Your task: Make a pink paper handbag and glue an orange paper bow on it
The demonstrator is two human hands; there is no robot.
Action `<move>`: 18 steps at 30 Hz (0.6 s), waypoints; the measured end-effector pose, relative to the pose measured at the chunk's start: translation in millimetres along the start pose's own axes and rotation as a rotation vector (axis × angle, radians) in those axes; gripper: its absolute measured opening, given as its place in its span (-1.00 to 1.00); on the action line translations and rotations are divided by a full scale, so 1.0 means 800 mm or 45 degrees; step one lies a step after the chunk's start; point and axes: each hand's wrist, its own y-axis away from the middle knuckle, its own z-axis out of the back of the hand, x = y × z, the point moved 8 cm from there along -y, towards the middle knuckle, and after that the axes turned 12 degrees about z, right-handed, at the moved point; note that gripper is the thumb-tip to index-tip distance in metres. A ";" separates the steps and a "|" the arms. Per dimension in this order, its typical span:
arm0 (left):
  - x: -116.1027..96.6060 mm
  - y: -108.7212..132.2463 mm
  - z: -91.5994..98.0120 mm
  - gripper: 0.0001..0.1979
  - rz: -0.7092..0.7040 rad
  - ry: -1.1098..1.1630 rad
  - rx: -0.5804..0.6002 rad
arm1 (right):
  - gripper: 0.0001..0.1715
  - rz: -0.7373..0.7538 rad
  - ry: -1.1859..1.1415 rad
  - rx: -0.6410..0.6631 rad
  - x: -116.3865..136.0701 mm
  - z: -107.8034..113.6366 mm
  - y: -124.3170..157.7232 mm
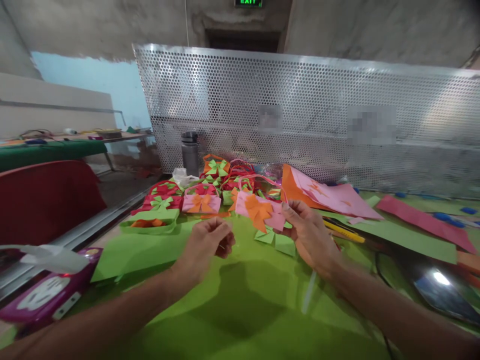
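My right hand (309,232) pinches the right side of a small pink paper handbag (277,217) with an orange bow and a thin pink handle, lifted above the green tabletop (240,270). To its left, my left hand (210,240) is curled closed, apart from the bag; whatever its fingers may hold is hidden. Below the held bag lies a light green paper bow (266,236). Just behind my left hand sits another pink handbag (201,202) with an orange bow, beside a red handbag (161,202) with a green bow.
More paper bags pile up behind, near a grey bottle (190,155) and a perforated metal screen (240,90). Green paper (142,250) and a purple power strip (52,295) lie left. Pink sheets (333,195), a yellow cutter (343,231) and a phone (446,290) lie right.
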 end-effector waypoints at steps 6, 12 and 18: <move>-0.026 0.019 -0.007 -0.85 -0.298 -0.308 -0.114 | -0.65 0.001 -0.022 0.012 -0.004 -0.009 0.015; -0.038 0.016 0.016 -0.70 -0.374 -0.198 -0.286 | -0.69 -0.037 -0.007 0.065 -0.005 -0.015 0.018; 0.002 -0.019 -0.006 -0.73 0.233 0.327 0.316 | -0.69 0.021 0.051 0.144 -0.001 -0.012 0.010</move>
